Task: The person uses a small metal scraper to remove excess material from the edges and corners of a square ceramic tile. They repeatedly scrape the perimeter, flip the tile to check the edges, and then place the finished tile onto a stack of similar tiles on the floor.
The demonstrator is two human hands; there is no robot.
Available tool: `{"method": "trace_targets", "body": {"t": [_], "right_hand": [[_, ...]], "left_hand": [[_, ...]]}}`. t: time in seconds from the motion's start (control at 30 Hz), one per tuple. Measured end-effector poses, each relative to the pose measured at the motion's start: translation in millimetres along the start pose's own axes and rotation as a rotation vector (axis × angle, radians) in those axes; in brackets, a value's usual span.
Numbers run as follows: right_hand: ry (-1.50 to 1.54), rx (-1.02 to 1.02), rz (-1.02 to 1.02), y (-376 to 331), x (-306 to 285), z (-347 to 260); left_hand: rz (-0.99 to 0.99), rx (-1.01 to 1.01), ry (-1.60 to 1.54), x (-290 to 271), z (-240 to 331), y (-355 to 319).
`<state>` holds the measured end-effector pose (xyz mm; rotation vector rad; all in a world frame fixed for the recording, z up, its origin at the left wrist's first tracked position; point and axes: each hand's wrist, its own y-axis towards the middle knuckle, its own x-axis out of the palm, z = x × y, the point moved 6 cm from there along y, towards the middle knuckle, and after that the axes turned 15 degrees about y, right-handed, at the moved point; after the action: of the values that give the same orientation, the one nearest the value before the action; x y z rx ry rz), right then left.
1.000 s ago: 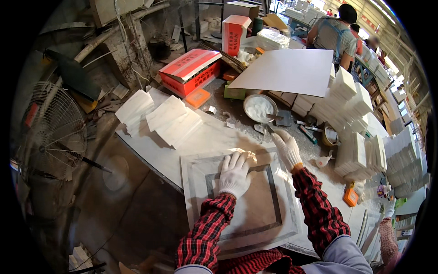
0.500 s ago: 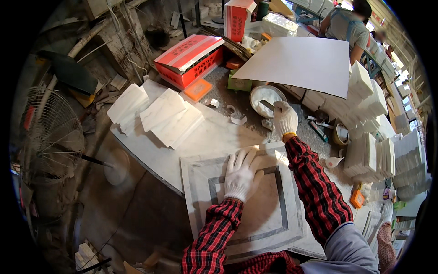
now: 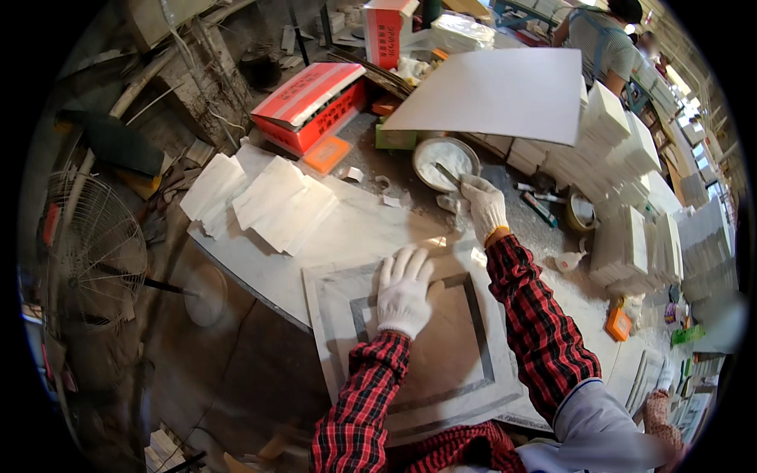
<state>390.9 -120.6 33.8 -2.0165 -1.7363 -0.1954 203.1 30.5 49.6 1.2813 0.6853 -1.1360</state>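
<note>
In a white knit glove, my left hand (image 3: pixel 405 292) lies flat with its fingers spread on a square stone panel (image 3: pixel 410 406), which has grey and white marble-patterned bands around a plain centre. My right hand (image 3: pixel 486 206), also gloved, is closed around a thin spatula (image 3: pixel 448 173); its handle is hidden in the grip. The spatula's blade reaches into a round bowl (image 3: pixel 418 168) of white paste or powder beyond the panel. Small white lumps (image 3: pixel 451 203) sit between the bowl and the panel.
Marble-look strips (image 3: pixel 288 205) lie at the left of the bench. A red carton (image 3: pixel 311 106) and a large white sheet (image 3: pixel 497 94) are behind. Stacked white tiles (image 3: pixel 619 244) stand at right, near a small tub (image 3: pixel 582 211). A wire fan (image 3: pixel 91 244) stands left; a person (image 3: pixel 597 39) works far right.
My right hand has pulled back a little from the bowl, and the spatula now angles into the white contents. My left hand stays on the panel, its fingers turned more upright. The whole view has shifted slightly.
</note>
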Motion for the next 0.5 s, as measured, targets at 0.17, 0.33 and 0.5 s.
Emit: {"method": "trace_targets", "body": {"t": [0.17,0.33,0.5], "right_hand": [[0.014,-0.022,-0.07,-66,-40,-30],[-0.061,-0.025,-0.076,-169,-131,-73],[-0.252,0.099,0.081,-283,-243,-93]], "left_hand": [[-0.08,0.019,0.164,22,5,-8],[0.012,0.059,0.202,25,6,-10],[0.007,0.098,0.273,30,13,-13]]}}
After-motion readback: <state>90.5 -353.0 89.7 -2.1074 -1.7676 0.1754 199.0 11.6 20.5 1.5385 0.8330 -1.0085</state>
